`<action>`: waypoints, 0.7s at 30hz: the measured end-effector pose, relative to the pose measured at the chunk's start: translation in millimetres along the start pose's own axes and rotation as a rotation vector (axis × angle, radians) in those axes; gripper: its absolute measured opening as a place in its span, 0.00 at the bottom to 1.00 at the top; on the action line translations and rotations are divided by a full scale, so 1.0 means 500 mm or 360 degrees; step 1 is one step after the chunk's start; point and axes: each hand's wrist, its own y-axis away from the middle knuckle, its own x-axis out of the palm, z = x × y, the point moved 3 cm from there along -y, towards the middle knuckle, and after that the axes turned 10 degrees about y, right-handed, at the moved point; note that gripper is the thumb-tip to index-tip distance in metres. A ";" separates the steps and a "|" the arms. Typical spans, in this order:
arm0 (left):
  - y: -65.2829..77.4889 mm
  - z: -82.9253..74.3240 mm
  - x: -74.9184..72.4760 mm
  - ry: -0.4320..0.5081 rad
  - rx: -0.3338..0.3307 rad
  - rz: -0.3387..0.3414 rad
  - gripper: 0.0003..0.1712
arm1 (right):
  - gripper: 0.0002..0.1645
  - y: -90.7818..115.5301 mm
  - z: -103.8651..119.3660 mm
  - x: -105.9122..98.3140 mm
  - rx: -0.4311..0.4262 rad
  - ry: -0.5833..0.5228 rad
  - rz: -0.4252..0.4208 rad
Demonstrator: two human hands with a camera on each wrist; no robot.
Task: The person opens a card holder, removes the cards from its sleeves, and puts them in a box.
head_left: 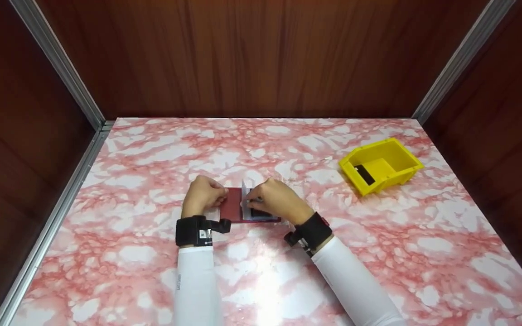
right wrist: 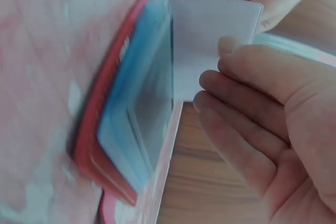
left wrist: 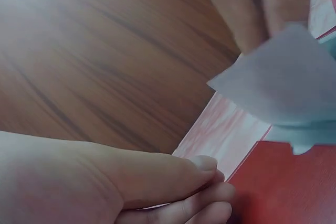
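A red card holder (head_left: 231, 206) with clear plastic sleeves lies opened flat on the table. My left hand (head_left: 203, 194) is at its left edge, thumb and curled fingertips together, gripping the red cover (left wrist: 289, 182). One translucent sleeve page (right wrist: 205, 35) stands upright near the middle. My right hand (head_left: 277, 199) touches this page from the right with its thumb and fingertips, the other fingers loosely extended. Below them, a stack of bluish sleeves (right wrist: 126, 129) rests on the right half of the holder. Both hands partly cover the holder in the head view.
A yellow open-front bin (head_left: 381, 165) with a black label stands at the back right of the red-and-white marbled table (head_left: 152, 280). Brown wood-look panels (head_left: 252, 59) and metal rails enclose the back and sides.
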 end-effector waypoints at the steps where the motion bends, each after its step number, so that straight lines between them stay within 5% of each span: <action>1: -0.001 0.004 -0.005 0.0003 0.0002 -0.0012 0.10 | 0.07 -0.001 0.005 0.005 -0.0023 0.0004 0.0031; 12: -0.001 0.007 -0.014 -0.0023 0.0029 -0.0050 0.10 | 0.06 -0.005 0.030 0.028 -0.0091 0.0117 0.0130; 21: 0.003 -0.010 0.002 -0.0088 0.0018 -0.0033 0.09 | 0.10 0.008 -0.015 -0.020 -0.0037 -0.0086 0.0061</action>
